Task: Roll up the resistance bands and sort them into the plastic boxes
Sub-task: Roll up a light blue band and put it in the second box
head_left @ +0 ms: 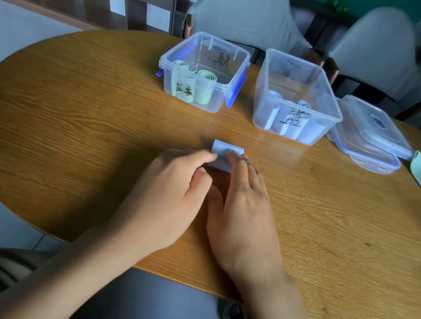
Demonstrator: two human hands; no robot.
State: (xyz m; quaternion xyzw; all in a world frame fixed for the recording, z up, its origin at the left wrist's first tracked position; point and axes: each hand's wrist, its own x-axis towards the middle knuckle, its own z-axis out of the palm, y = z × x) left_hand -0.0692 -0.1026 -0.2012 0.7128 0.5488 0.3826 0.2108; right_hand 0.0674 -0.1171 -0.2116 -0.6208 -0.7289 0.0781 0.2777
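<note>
We count two clear plastic boxes: a blue-latched box (pixel 203 71) holding two rolled pale green bands (pixel 205 82), and a latchless box (pixel 297 97) holding what look like three rolled pale blue bands (pixel 290 128). Two clear lids (pixel 370 135) are stacked, one more blue roll (pixel 224 157) lies under two hands (pixel 170 194), and we count two grey-covered chairs (pixel 251 8).

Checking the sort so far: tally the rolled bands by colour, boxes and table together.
Green rolls, in the left box: 2
Pale blue rolls, in the right box: 2
Pale blue roll under both hands on the table: 1
Total: 5
</note>
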